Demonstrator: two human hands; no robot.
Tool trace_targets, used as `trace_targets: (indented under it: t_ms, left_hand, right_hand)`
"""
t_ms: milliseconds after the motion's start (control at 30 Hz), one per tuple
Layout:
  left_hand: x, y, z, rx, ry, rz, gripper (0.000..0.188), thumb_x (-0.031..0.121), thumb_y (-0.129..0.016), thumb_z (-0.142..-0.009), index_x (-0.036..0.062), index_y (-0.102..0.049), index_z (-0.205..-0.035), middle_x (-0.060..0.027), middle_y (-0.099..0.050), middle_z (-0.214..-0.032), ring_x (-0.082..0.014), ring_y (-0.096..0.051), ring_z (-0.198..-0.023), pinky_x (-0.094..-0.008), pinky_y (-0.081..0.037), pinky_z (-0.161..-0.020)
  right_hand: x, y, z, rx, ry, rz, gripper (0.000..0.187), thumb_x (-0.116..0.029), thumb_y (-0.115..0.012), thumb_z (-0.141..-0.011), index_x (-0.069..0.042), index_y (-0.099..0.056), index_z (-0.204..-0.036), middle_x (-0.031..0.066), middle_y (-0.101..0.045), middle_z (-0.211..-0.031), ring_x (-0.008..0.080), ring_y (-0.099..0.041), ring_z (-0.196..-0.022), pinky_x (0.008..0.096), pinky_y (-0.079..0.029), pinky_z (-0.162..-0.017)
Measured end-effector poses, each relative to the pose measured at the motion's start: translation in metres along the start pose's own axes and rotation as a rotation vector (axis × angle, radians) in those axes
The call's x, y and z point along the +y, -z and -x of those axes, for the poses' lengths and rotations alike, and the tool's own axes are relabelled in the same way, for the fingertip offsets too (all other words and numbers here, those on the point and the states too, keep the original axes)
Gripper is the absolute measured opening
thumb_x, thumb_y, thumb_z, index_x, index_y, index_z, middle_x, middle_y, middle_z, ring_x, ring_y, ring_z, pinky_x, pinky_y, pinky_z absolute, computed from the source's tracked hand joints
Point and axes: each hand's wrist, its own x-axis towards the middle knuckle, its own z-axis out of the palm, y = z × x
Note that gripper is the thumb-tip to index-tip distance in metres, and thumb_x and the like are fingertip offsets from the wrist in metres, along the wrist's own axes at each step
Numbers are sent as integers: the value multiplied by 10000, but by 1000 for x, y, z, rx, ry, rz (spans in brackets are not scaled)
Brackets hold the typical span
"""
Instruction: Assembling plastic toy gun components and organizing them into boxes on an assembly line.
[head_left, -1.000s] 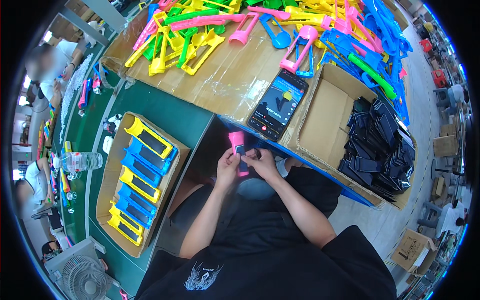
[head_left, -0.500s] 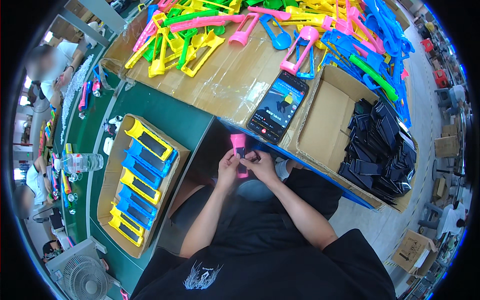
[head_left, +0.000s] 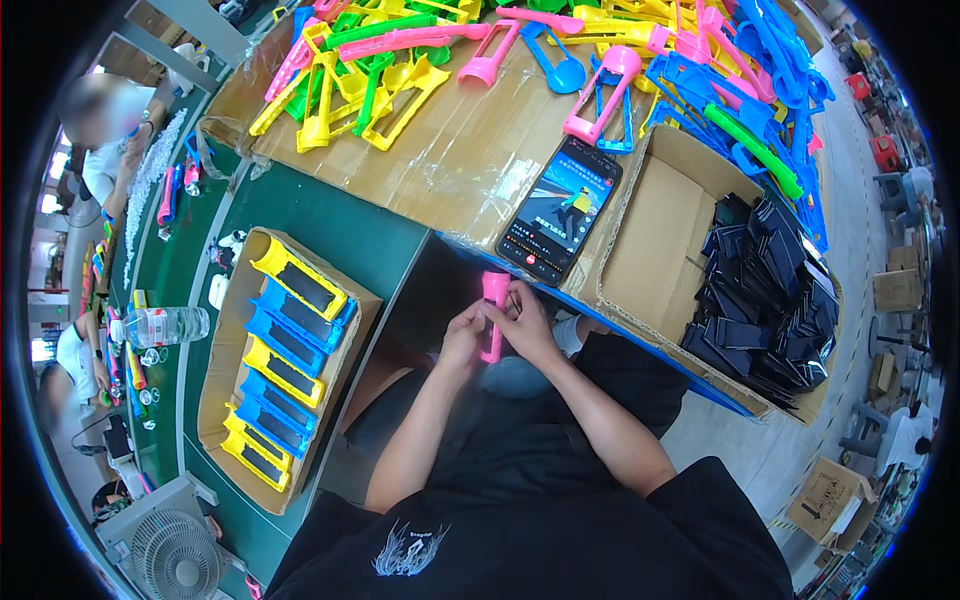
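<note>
A pink plastic torch-shaped housing [head_left: 495, 288] stands upright between my hands, its wide end away from me. My left hand [head_left: 463, 334] grips its left side, fingers closed around the lower part. My right hand [head_left: 526, 324] is closed on the right side, its thumb pressed on the dark rectangular panel set in the housing's window. Fingers cover much of that panel. Beyond my hands, a cardboard tray [head_left: 697, 172] holds a heap of black flat panels [head_left: 760, 290]. To the left, a cardboard box [head_left: 215, 410] holds a row of yellow and blue housings [head_left: 283, 372] with dark panels fitted.
A phone [head_left: 560, 212] lies on the cardboard-covered table [head_left: 400, 190], near its edge. Pink, yellow, green and blue empty housings [head_left: 400, 85] pile up behind it. On the green table [head_left: 370, 235] stand a water bottle [head_left: 165, 326] and a fan [head_left: 172, 555]. Other people are at far left.
The housing has turned slightly and shifted a little right in my hands. My right thumb has moved onto its panel, and less of the dark panel shows. The phone's picture differs.
</note>
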Motion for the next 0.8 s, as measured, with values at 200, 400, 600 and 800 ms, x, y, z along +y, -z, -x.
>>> trace_targets:
  t_ms: [200,400,600,800]
  left_hand:
    - [-19,-7,-2,240,-145,-285,293,93,-467,-1071,-32,-626,-1282,-72,-692,-1128,-116,-624,-995,-271,-489,-917]
    - [-11,-14,3,246,-313,-377,283,61,-571,-1023,-36,-621,-1283,-61,-697,-1103,-93,-635,-976,-246,-506,-885]
    - [7,-1,1,211,-247,-105,331,148,-540,-1058,-18,-549,-1345,-50,-681,-1100,-91,-634,-966,-256,-512,-880]
    - [14,3,0,177,-150,76,271,71,-600,-1010,-8,-579,-1269,-68,-708,-1062,-117,-665,-914,-272,-545,-827]
  right_hand:
    - [16,-6,6,105,9,336,315,-239,-745,-896,11,-571,-977,142,-661,-746,267,-662,-657,397,-502,-606]
    - [43,0,-3,74,13,462,273,-204,-708,-926,23,-563,-971,165,-685,-822,278,-690,-732,409,-513,-655]
    - [31,9,-3,-392,-236,33,268,-183,-766,-893,19,-636,-1011,52,-692,-864,86,-630,-752,272,-519,-691]
    - [23,13,1,-415,-253,140,253,-216,-798,-844,-1,-667,-870,74,-723,-782,119,-659,-688,305,-519,-649]
